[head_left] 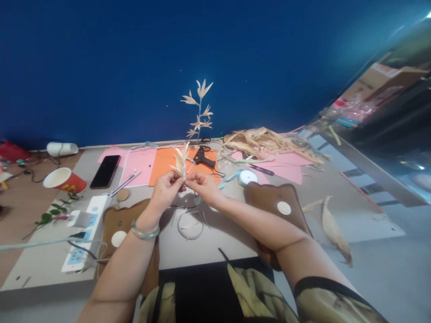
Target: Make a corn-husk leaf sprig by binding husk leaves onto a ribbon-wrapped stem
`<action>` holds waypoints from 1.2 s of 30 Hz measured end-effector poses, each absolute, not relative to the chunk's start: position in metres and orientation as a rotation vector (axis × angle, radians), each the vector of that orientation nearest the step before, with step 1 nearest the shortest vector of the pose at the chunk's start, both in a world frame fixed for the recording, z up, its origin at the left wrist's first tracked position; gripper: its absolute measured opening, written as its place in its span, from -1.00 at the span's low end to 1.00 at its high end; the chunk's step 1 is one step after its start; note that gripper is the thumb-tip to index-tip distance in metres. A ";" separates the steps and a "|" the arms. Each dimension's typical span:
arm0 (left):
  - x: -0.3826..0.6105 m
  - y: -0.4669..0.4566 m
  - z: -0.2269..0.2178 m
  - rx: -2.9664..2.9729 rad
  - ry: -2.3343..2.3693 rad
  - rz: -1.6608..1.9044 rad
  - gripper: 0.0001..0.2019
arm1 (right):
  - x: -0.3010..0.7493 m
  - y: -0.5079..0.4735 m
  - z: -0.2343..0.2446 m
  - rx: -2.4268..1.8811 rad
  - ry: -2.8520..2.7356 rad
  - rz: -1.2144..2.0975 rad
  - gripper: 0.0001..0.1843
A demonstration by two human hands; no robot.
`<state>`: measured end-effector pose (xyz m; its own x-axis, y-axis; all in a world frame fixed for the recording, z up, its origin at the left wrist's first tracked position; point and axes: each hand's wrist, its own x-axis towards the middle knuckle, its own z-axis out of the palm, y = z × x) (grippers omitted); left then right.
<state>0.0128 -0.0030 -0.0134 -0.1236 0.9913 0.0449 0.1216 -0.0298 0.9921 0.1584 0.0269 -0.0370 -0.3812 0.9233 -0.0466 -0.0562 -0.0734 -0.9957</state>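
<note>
My left hand point(167, 188) is closed, pinching the base of a pale dried-husk flower point(181, 160) whose petals point upward. My right hand point(205, 187) is closed too, its thumb and fingers pinched on the flower's short stem beside the left fingertips. The exact grip at the stem is small and partly hidden by the fingers. Just behind the hands, a black glue gun point(204, 158) lies on orange paper point(161, 157). A roll of pale blue tape point(247, 178) rests to the right of my right hand. Farther back, a stem bearing several husk flowers point(199, 112) stands upright before the blue wall.
Dried husks point(262, 139) are heaped at the back right. A phone point(105, 172), red paper cup point(77, 183) and power strip point(89, 229) are left. Brown bear-shaped pads point(269, 197) lie under both forearms, with a thin ring-shaped coil point(180, 231) between them.
</note>
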 end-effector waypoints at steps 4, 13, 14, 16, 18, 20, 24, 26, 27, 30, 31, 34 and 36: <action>0.012 -0.003 -0.014 1.189 1.360 1.264 -0.74 | 0.158 0.027 -0.035 -0.974 -1.370 1.642 -0.69; 0.006 -0.002 -0.012 1.136 1.261 1.219 -0.69 | 0.157 0.025 -0.027 -0.966 -1.237 1.841 -0.73; 0.005 -0.002 -0.012 1.147 1.248 1.208 -0.70 | 0.157 0.025 -0.027 -0.963 -1.231 1.855 -0.73; 0.003 -0.002 -0.012 1.158 1.215 1.191 -0.71 | 0.157 0.025 -0.025 -0.958 -1.221 1.873 -0.71; 0.003 -0.003 -0.013 1.154 1.187 1.177 -0.72 | 0.158 0.024 -0.024 -0.957 -1.216 1.883 -0.70; 0.004 -0.003 -0.013 1.131 1.180 1.173 -0.71 | 0.158 0.024 -0.024 -0.960 -1.214 1.887 -0.70; 0.007 -0.003 -0.010 1.056 1.180 1.166 -0.67 | 0.158 0.022 -0.025 -0.974 -1.210 1.885 -0.73; 0.007 -0.003 -0.009 1.020 1.162 1.154 -0.65 | 0.158 0.022 -0.025 -0.956 -1.202 1.915 -0.74; 0.006 -0.003 -0.008 1.005 1.152 1.147 -0.64 | 0.158 0.022 -0.025 -0.938 -1.196 1.946 -0.73; 0.004 -0.003 -0.007 0.984 1.128 1.121 -0.63 | 0.160 0.023 -0.025 -0.872 -1.163 2.055 -0.72; 0.003 -0.003 -0.006 0.984 1.123 1.113 -0.64 | 0.160 0.023 -0.025 -0.854 -1.154 2.081 -0.72; 0.002 -0.003 -0.005 0.993 1.110 1.097 -0.64 | 0.161 0.024 -0.025 -0.826 -1.157 2.100 -0.73; 0.002 -0.004 -0.005 0.995 1.108 1.096 -0.64 | 0.161 0.023 -0.025 -0.831 -1.165 2.091 -0.73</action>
